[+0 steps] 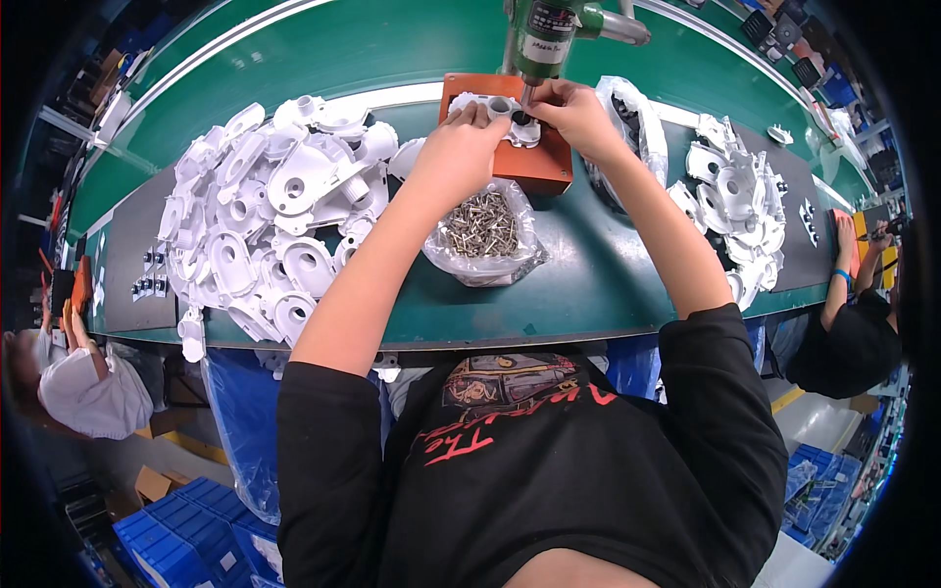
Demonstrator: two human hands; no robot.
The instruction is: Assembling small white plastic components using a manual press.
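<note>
A white plastic housing part [500,105] with a round collar lies on an orange-red block fixture [539,169]. My left hand [465,145] grips its left side, thumb and fingers pressed on the plastic. Above it stands a green machine head [545,41], its thin metal spindle pointing down at a black round piece [520,119] on the part. My right hand [578,116] is closed beside the spindle, thumb and fingertips pinched together. Whatever lies between those fingertips is too small to make out. Just in front of the fixture, a clear plastic bag [469,267] holds many metal screws [482,225].
A large heap of white plastic parts [302,179] covers the left of the green bench [578,284]. Another white pile [740,196] lies right. Behind my right forearm stands a bag of black pieces [632,127]. Co-workers sit at both sides; blue crates [186,529] are lower left.
</note>
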